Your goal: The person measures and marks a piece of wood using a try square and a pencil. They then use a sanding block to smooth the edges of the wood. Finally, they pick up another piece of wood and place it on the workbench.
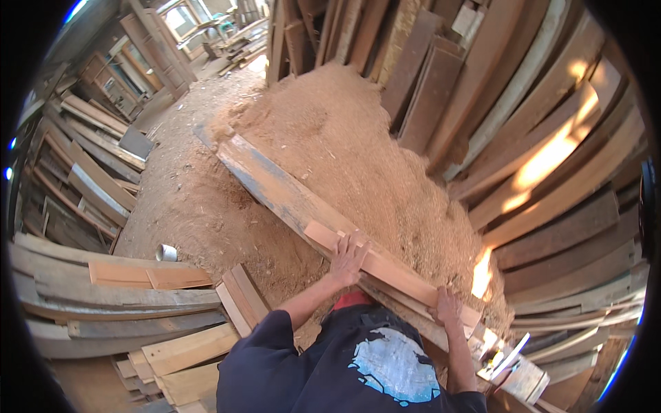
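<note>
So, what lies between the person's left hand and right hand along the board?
Only a bare stretch of the reddish-brown board between the left hand and the right hand; the head view shows nothing resting on it.

The dark shirt (pixel 310 365) is short-sleeved — blue-white print (pixel 396 365).

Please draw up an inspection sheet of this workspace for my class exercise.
Surface: long narrow bed, patchy grey and brown.
Job's things: reddish-brown plank lying along the bed.
Clutter: sawdust heap beside the bed; white cup-like object at left.
Hands: left hand on the plank, toward its far end; right hand toward its near end.
Cables: nothing seen.
Surroundings: leaning boards at right; piled boards at left.
</note>
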Demonstrator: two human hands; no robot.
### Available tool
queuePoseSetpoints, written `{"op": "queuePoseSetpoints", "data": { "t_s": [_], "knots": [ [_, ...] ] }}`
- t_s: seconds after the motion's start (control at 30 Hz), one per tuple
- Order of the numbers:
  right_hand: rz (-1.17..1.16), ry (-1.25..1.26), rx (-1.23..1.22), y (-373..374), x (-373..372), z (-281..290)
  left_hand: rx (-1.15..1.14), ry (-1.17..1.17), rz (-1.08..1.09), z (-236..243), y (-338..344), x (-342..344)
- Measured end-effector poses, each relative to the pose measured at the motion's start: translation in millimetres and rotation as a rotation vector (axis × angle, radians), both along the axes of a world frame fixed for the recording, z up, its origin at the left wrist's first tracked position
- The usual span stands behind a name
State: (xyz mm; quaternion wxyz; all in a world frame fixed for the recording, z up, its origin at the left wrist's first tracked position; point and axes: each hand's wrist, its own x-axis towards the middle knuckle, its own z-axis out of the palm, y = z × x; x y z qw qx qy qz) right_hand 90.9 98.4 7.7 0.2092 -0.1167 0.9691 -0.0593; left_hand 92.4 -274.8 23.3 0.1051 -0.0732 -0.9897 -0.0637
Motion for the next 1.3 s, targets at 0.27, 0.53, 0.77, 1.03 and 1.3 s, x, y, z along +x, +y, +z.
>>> {"op": "queuePoseSetpoints", "data": {
  "t_s": [0.27, 0.53, 0.77, 1.03, 1.3],
  "knots": [
    [0.094, -0.117, -0.015, 9, -20, 12, 1.013, -0.450, 0.471, -87, 41, 83],
    [0.023, -0.437, -0.313, 2, -4, 39, 2.390, -0.969, 0.527, -170, 63, 92],
    [-0.122, -0.347, -0.444, 1, 47, 32, 2.574, -0.810, 0.474, -105, 101, 91],
    [-0.239, -0.271, -0.611, -8, 42, 68, 2.502, -0.815, 0.413, -65, 89, 62],
    [-0.433, -0.259, -0.740, -44, -5, 84, 2.199, -0.530, 0.238, -49, 55, -62]
  ]
}}
